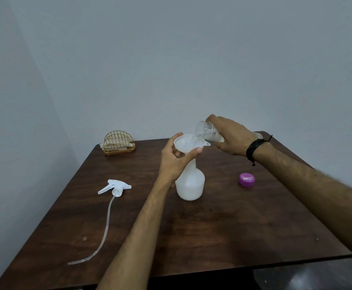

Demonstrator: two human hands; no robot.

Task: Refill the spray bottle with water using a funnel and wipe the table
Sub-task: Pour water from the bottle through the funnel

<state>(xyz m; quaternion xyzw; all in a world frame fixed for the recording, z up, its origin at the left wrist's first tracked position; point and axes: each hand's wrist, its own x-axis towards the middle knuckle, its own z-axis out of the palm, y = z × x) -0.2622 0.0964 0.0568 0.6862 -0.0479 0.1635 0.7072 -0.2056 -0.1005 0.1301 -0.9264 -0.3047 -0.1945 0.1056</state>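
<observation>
Table [192,237], dark wood, w/ everything on it. Largest item: spray bottle [190,183], white, upright near the centre, neck up, trigger head off. A pale band low in the body may be water, so the fill is prob. early; wiping not begun.

Left hand [174,162] is curled round the funnel [188,144] and bottle neck, thumb on the near rim, fingers wrapped behind, steadying both. Funnel sits in the neck, mouth up, its tab pointing right.

Right hand [231,136] grips a clear bottle [207,131] round its body, fingers curled over the top, thumb below. Its long axis is tipped down-left, open mouth just above the funnel's right rim. That's the relation that counts: mouth must stay over the bowl, not past the rim, or water lands on the table. Right hand does the pouring; left is nearer the funnel. Whether water is flowing: can't tell for sure.

Sprayer [115,187] w/ its long tube lies well left of the bottle. Gold wire holder [119,144] at the far-left edge holds cloth or napkins. Purple cap [247,180] sits right of the bottle, apart from it.
</observation>
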